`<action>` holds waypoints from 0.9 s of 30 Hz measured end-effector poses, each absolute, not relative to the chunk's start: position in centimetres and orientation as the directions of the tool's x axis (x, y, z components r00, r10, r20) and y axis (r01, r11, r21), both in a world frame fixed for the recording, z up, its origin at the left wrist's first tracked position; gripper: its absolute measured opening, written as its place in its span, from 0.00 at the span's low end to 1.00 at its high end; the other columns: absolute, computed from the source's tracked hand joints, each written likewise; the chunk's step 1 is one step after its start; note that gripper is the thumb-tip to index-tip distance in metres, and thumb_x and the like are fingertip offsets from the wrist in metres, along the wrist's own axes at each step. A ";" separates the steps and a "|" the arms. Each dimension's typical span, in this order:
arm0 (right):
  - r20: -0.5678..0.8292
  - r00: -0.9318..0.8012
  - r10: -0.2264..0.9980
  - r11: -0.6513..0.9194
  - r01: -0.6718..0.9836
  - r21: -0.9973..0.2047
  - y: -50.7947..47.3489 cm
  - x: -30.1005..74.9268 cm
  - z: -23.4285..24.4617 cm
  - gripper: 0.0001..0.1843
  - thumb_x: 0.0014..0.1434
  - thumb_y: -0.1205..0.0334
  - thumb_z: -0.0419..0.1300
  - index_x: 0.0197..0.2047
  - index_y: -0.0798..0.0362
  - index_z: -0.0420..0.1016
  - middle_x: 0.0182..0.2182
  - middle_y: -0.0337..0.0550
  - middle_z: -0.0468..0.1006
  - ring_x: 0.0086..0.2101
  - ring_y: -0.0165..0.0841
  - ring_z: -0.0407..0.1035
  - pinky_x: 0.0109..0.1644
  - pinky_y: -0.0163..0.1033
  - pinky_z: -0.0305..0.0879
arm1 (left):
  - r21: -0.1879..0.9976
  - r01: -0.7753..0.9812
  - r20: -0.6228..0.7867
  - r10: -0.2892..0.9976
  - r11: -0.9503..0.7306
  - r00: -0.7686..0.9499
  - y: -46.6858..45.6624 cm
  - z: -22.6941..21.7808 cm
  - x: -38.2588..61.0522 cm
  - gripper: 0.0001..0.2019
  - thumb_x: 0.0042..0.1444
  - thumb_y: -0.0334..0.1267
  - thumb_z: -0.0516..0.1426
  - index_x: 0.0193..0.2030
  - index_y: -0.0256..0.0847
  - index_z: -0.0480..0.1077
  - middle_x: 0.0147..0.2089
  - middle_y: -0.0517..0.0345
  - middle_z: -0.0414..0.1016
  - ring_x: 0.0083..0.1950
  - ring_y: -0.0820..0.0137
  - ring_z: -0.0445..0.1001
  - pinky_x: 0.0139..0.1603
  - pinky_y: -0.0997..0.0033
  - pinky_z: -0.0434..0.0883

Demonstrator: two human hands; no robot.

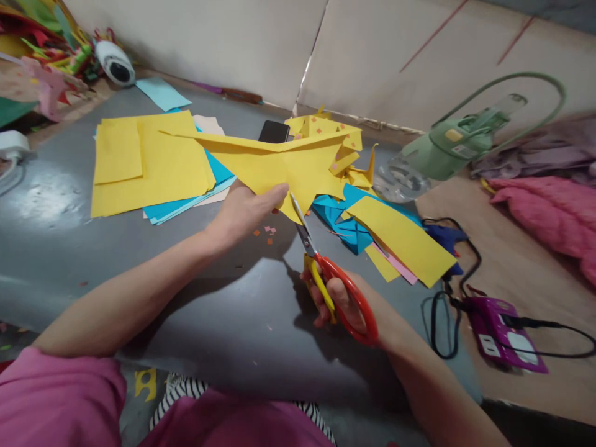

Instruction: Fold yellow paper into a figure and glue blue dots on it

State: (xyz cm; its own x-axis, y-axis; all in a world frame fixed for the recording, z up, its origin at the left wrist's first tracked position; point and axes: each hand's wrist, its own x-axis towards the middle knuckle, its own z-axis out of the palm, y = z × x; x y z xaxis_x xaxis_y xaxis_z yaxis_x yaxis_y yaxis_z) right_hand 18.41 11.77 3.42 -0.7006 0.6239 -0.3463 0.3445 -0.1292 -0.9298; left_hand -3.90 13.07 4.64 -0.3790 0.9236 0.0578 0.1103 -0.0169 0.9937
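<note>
My left hand pinches the lower edge of a folded yellow paper, its thumb lying on top. The paper is held up over the grey table and spreads wide to both sides. In my right hand is a pair of scissors with red handles, fingers through the loops. The blades point up and away from me, and their tips meet the lower part of the yellow paper close to my left thumb. A small yellow piece sits by my right fingers at the scissors' pivot. Tiny paper scraps lie below the paper.
Stacked yellow sheets over blue ones lie left. Right are folded blue paper, yellow strips and a green-topped bottle. A dark phone lies behind. A purple device with black cables sits at far right, near pink cloth.
</note>
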 end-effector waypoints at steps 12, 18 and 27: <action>-0.397 -0.702 0.591 -0.252 0.306 -0.918 12.1 18.9 2.1 0.32 0.56 0.27 0.59 0.38 0.51 0.64 0.28 0.33 0.65 0.21 0.25 0.65 0.26 0.35 0.74 | 0.994 0.108 0.035 0.940 0.002 -0.339 12.8 4.5 -3.8 0.05 0.53 0.38 0.59 0.28 0.41 0.68 0.30 0.58 0.72 0.30 0.70 0.69 0.31 0.72 0.71; -0.363 -0.683 0.634 -0.160 0.343 -0.925 11.9 18.4 3.0 0.35 0.55 0.24 0.56 0.39 0.51 0.66 0.27 0.34 0.66 0.22 0.25 0.65 0.26 0.36 0.74 | 0.998 0.055 -0.020 0.950 0.038 -0.311 12.7 4.3 -3.4 0.07 0.53 0.38 0.60 0.28 0.41 0.67 0.28 0.58 0.71 0.27 0.71 0.69 0.25 0.74 0.69; -0.383 -0.678 0.628 -0.227 0.311 -0.923 12.3 19.0 1.3 0.33 0.55 0.26 0.58 0.36 0.51 0.65 0.26 0.33 0.66 0.21 0.25 0.66 0.25 0.35 0.74 | 0.997 0.032 -0.055 0.956 0.067 -0.288 12.5 4.5 -3.1 0.06 0.55 0.38 0.60 0.32 0.39 0.68 0.29 0.60 0.71 0.28 0.74 0.69 0.26 0.76 0.68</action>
